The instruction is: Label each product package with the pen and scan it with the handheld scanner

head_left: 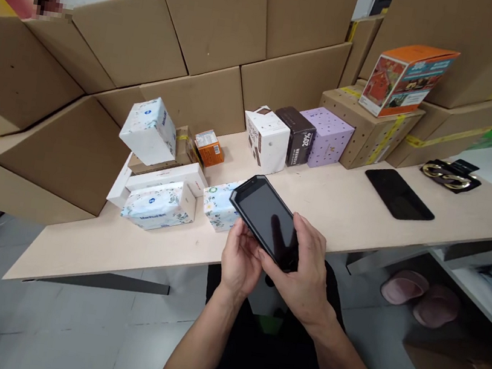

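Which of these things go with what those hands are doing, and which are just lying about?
In use:
black handheld device, held in both hands
left hand, at its lower edge
right hand, gripping its near end

Seemingly just lying about:
flat black slab
lilac box
dark brown box
orange-topped box
pink slippers

On the pale tabletop (162, 257), a dark brown box (295, 141) stands between a white box (271, 146) and a lilac box (331, 147) with dark dots. An orange-topped carton (395, 88) sits on a yellow-taped cardboard box (365, 135), near a flat black slab (399, 195). Pink slippers (405, 287) lie on the floor (92, 334), below the table's level.
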A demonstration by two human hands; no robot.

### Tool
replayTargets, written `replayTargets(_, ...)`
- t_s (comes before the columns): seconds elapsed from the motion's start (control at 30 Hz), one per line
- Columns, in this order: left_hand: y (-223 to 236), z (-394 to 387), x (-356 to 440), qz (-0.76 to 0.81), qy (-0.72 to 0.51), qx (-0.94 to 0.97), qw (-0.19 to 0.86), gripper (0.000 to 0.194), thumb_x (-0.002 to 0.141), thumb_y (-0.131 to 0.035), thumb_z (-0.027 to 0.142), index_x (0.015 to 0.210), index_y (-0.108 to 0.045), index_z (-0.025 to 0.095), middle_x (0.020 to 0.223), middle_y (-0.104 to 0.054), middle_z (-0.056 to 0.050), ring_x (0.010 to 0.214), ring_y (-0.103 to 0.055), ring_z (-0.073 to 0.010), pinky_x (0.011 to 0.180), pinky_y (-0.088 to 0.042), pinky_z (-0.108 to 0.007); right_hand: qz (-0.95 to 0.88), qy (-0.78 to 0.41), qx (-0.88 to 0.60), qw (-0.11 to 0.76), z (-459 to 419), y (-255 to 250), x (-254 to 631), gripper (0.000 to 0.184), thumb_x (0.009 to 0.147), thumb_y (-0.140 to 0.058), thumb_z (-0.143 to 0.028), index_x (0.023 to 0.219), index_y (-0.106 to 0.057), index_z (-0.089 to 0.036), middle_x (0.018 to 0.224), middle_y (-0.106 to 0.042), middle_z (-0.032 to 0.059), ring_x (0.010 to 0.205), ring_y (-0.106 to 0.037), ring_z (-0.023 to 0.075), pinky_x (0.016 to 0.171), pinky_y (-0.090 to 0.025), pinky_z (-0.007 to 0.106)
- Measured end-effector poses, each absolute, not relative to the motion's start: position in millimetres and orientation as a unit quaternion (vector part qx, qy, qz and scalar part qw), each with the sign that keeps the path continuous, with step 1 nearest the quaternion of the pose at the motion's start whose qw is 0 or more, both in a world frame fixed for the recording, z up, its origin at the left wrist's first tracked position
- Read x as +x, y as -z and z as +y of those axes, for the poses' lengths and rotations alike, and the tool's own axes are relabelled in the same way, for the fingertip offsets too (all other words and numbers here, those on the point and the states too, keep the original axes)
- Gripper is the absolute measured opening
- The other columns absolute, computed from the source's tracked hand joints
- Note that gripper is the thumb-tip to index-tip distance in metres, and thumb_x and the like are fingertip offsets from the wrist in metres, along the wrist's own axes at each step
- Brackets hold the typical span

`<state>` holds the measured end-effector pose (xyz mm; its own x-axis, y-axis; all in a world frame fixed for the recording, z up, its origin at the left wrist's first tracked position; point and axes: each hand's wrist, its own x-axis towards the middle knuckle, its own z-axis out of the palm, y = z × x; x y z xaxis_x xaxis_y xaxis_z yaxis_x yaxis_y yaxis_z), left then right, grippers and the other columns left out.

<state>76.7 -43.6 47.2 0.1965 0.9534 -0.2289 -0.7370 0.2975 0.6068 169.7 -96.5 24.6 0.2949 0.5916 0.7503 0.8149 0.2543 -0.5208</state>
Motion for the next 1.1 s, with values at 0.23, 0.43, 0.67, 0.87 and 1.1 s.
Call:
replayTargets(0.23, -45.7, -44.3, 77.6, 0.273, -0.561, 0.168, 0.764, 0.019, 0.088, -0.065, 0.035, 0.082, -0.071, 0.018, 0.077, -0.071, 0.001, 0.092, -0.071, -0.0150, 0.099, -0.051, -0.030, -0.590, 0.123, -0.601, 0.525, -96.6, -26.5, 171.1, 0.083, 0.085, -0.070, -0.029, 0.156, -0.027, -0.023, 0.136, -0.055, 0.0191, 0.124, -0.056, 0.0353, 0.098, -0.053, 0.061)
replayTargets(0.43, -48.1, -44.7, 76.5, 0.277, -0.569, 0.140, 0.762, 0.018, 0.091, -0.060, 0.030, 0.087, -0.073, 0.018, 0.079, -0.074, 0.001, 0.085, -0.072, -0.0118, 0.096, -0.052, -0.026, -0.599, 0.133, -0.591, 0.523, -94.7, -26.3, 172.0, 0.085, 0.083, -0.073, -0.028, 0.155, -0.029, -0.020, 0.135, -0.055, 0.0195, 0.124, -0.055, 0.0350, 0.098, -0.053, 0.061)
replayTargets(0.67, -48.2, -43.3, 76.7, 0.277, -0.569, 0.135, 0.763, 0.017, 0.090, -0.061, 0.029, 0.089, -0.074, 0.018, 0.083, -0.076, 0.000, 0.082, -0.072, -0.0117, 0.092, -0.054, -0.025, -0.604, 0.141, -0.589, 0.519, -92.7, -25.2, 172.8, 0.084, 0.082, -0.074, -0.026, 0.154, -0.031, -0.016, 0.134, -0.055, 0.0219, 0.123, -0.055, 0.0354, 0.099, -0.052, 0.060)
replayTargets(0.87, -46.8, -41.9, 77.6, 0.282, -0.563, 0.128, 0.766, 0.020, 0.091, -0.059, 0.032, 0.085, -0.072, 0.018, 0.081, -0.074, 0.001, 0.085, -0.072, -0.0118, 0.096, -0.053, -0.027, -0.600, 0.133, -0.590, 0.523, -91.8, -24.3, 172.5, 0.085, 0.083, -0.073, -0.027, 0.155, -0.028, -0.018, 0.135, -0.055, 0.0208, 0.124, -0.054, 0.0351, 0.100, -0.052, 0.061)
replayTargets(1.1, -44.6, -39.9, 78.2, 0.291, -0.558, 0.172, 0.758, 0.023, 0.092, -0.059, 0.037, 0.095, -0.074, 0.019, 0.092, -0.075, -0.002, 0.099, -0.070, -0.0168, 0.100, -0.051, -0.031, -0.598, 0.119, -0.594, 0.526, -91.2, -21.6, 172.7, 0.086, 0.082, -0.074, -0.026, 0.155, -0.029, -0.017, 0.136, -0.054, 0.0219, 0.124, -0.054, 0.0352, 0.099, -0.052, 0.059)
